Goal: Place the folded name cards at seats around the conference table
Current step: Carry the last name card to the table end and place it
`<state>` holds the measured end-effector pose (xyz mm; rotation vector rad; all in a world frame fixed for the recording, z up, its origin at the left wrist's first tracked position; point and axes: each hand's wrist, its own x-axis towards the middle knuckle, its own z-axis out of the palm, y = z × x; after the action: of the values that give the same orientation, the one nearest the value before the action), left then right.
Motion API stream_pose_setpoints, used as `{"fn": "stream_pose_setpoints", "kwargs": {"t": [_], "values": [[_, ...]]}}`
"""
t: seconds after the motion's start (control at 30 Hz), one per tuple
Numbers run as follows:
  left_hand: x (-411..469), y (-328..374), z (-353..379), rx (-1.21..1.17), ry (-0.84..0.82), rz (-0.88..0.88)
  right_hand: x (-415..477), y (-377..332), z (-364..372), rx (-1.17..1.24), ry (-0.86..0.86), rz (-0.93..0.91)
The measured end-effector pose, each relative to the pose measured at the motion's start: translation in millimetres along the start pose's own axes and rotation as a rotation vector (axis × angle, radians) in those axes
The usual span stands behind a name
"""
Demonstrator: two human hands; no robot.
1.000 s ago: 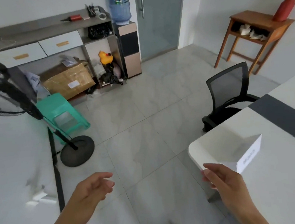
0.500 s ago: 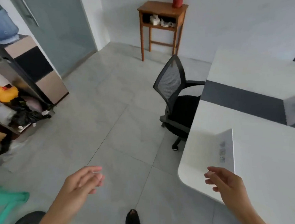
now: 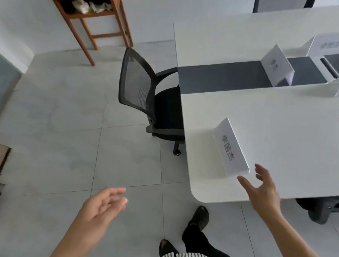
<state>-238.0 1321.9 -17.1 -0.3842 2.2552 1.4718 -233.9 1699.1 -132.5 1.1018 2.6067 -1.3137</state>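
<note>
Right now the folded name card stands tented on the white table, near its corner and just beyond the fingertips of your right hand. That grip is open, fingers spread, with nothing in it. Your left hand hangs open and empty over the floor, well apart from the card. If the right fingers brush the card's near end, I judge the light paper could tip or slide toward the edge. Farther past your grip, three more name cards stand along the table's dark centre strip. A mesh office chair sits at the table's end.
</note>
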Motion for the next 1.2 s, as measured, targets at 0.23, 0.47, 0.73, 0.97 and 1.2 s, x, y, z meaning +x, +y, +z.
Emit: {"fn": "stream_pose_setpoints", "kwargs": {"t": [0.23,0.47,0.73,0.97,1.2], "values": [[27.0,11.9,-22.7,0.126,-0.037,-0.067,41.3,10.8,43.3,-0.035,-0.026,0.123],[48.4,6.3,-28.2,0.125,-0.031,-0.081,56.4,23.5,51.5,-0.070,0.038,0.125],[86.8,28.6,-44.9,0.131,-0.195,0.090,3.1,-44.4,7.1,0.358,0.047,0.015],[94.2,56.2,-57.4,0.114,-0.368,0.299,-126.1,-89.3,-6.7,0.547,-0.059,-0.134],[55.5,53.4,-22.0,-0.017,-0.898,0.265,-230.9,-85.7,-4.1,0.637,0.050,-0.075]]}}
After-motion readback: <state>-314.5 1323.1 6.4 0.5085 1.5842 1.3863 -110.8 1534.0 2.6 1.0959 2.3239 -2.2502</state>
